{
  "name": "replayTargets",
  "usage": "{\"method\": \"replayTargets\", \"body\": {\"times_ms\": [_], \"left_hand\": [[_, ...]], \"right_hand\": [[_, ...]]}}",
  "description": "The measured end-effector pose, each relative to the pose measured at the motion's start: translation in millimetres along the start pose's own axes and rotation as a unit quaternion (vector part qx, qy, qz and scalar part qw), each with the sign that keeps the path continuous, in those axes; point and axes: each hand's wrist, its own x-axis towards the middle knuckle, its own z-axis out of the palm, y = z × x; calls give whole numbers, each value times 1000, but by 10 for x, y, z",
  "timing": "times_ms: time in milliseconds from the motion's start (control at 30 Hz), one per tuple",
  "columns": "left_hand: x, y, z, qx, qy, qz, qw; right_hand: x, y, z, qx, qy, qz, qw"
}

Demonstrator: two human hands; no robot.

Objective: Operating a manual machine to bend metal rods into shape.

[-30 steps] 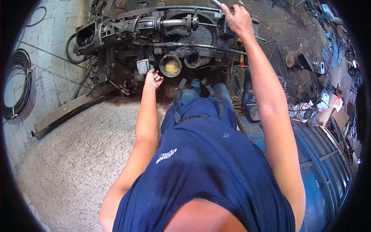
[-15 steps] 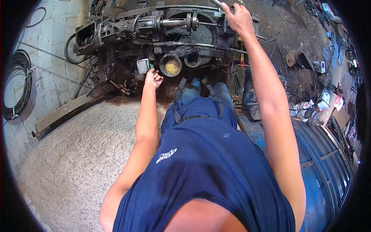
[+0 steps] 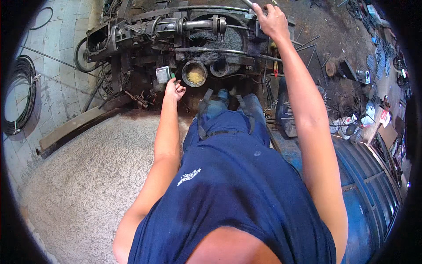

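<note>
Up at the top, my right hand [image 3: 274,21] is closed around a grey metal bar handle [image 3: 247,3] on the right end of a greasy metal machine [image 3: 151,28]. My left hand [image 3: 175,89] is loosely closed, its thumb against the green button on a small grey switch box [image 3: 162,75]. Nothing shows inside its curled fingers. The machine's steel spindle [image 3: 198,25] carries a round flange [image 3: 219,25], with a thin rod running right from it. Below hang a round cup [image 3: 194,74] with yellowish paste and a dark metal ring [image 3: 219,68].
Dark metal shavings [image 3: 215,42] lie in the pan under the spindle. A coiled black hose [image 3: 22,94] is on the left floor, beside a wide heap of pale grit [image 3: 88,176]. At right stand a blue metal drum [image 3: 356,211] and a container of thin rods [image 3: 288,114].
The flange on the spindle has shifted slightly right, and a small bolt now shows beneath it. Both hands stay almost where they were.
</note>
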Motion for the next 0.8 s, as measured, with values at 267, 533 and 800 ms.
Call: {"method": "replayTargets", "body": {"times_ms": [267, 533, 800], "left_hand": [[-36, 4, 47, 6, 5, -1, 1000], [-39, 6, 42, 13, 17, -1, 1000], [0, -8, 21, 5, 12, 1, 1000]], "right_hand": [[29, 66, 108, -15, 38, -37, 998], [4, 10, 66, -18, 16, -11, 1000], [25, -23, 27, 0, 3, 10, 1000]]}}
